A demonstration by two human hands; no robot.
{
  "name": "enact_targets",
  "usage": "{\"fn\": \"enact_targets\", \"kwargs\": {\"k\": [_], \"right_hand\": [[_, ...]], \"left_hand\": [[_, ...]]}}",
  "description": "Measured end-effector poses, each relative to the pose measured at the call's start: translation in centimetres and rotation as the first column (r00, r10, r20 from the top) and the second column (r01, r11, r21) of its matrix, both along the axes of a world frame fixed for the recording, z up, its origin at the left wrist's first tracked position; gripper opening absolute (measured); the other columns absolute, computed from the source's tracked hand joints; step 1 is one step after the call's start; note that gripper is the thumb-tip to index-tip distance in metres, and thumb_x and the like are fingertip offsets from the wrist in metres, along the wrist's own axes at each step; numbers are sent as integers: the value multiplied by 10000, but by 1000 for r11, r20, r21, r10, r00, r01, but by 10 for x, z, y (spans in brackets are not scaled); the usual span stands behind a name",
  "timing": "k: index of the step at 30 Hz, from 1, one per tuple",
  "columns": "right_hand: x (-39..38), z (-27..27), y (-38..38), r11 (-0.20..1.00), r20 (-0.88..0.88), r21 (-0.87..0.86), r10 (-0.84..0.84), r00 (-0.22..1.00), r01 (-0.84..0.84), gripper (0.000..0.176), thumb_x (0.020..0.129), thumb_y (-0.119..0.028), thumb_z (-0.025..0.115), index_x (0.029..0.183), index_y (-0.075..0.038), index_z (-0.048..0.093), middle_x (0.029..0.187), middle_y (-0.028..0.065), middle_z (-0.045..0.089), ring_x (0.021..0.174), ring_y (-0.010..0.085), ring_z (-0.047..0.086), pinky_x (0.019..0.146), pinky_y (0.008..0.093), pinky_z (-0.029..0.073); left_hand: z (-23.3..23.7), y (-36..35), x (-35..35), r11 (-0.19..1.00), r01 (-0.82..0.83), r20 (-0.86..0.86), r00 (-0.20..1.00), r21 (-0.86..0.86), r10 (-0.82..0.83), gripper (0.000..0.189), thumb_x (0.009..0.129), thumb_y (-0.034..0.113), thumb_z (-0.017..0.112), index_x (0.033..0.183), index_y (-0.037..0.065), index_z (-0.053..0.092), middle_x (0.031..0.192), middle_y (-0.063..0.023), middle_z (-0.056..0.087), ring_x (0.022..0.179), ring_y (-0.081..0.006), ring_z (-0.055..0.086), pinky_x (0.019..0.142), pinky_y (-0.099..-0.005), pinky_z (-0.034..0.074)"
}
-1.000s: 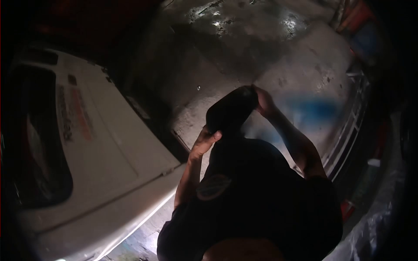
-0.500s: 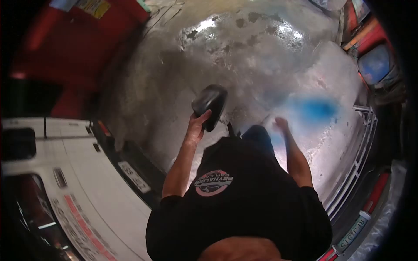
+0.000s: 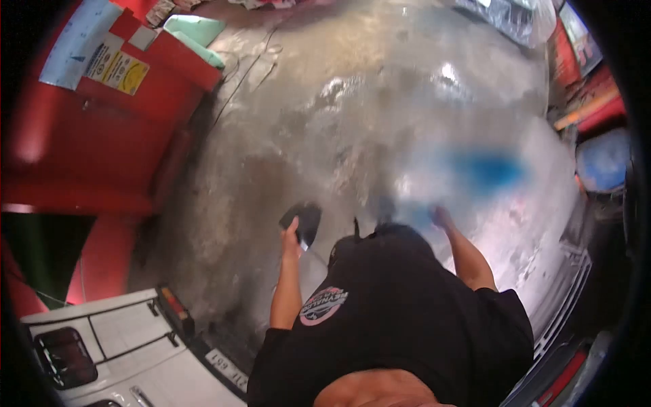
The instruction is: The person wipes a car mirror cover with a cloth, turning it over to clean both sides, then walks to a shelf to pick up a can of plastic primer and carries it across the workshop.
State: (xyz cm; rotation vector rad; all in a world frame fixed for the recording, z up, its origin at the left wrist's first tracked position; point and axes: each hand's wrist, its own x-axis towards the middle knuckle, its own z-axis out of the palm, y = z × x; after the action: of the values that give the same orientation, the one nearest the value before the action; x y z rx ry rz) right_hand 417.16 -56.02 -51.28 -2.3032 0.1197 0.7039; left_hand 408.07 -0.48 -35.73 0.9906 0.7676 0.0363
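Dark curved piece (image 3: 309, 220), gripped in the left hand (image 3: 290, 240).
Held over the floor (image 3: 271, 149), narrow end toward the black shirt (image 3: 413, 312); right hand (image 3: 442, 218) well apart across from it, blurred, whether open or closed cannot be told.

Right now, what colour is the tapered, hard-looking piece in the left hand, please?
The tapered piece in the left hand looks black, seen best in the head view.
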Motion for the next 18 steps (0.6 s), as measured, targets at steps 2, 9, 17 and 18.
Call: {"fn": "enact_targets", "kwargs": {"k": [2, 9, 17, 18], "right_hand": [[172, 33, 18, 987, 399, 143, 13, 917, -76, 340, 972, -350, 618, 1090, -39, 688, 990, 166, 723, 840, 328, 699, 731, 459, 538], [579, 233, 163, 986, 518, 145, -9, 855, -78, 323, 972, -260, 628, 1240, -90, 688, 1074, 180, 738, 991, 366, 701, 923, 439, 542], [813, -33, 120, 878, 24, -308, 391, 920, -365, 484, 890, -388, 730, 1261, -83, 664, 1118, 225, 718, 1005, 373, 691, 880, 496, 539], [809, 2, 114, 954, -140, -219, 178, 974, -206, 437, 884, -386, 737, 1190, -79, 681, 1023, 173, 733, 949, 310, 706, 795, 464, 553]], "left_hand": [[-42, 30, 35, 987, -103, 5, 995, -127, 105, 406, 995, 232, 643, 1313, -19, 617, 1312, -116, 664, 1194, -258, 635, 1049, -404, 483], [-136, 93, 222, 894, -392, -415, 866, -217, 280, 442, 996, 355, 587, 1217, -23, 648, 1190, -182, 699, 1020, -358, 713, 905, -516, 581], [-131, 141, 716, 981, -63, -269, 963, -184, 11, 393, 961, 254, 667, 1181, -71, 663, 1122, -165, 714, 908, -309, 723, 828, -450, 593], [-128, 149, 789, 992, 15, -229, 973, -127, -44, 409, 956, 257, 682, 1200, -71, 660, 1146, -167, 710, 946, -300, 720, 851, -445, 591]]}}
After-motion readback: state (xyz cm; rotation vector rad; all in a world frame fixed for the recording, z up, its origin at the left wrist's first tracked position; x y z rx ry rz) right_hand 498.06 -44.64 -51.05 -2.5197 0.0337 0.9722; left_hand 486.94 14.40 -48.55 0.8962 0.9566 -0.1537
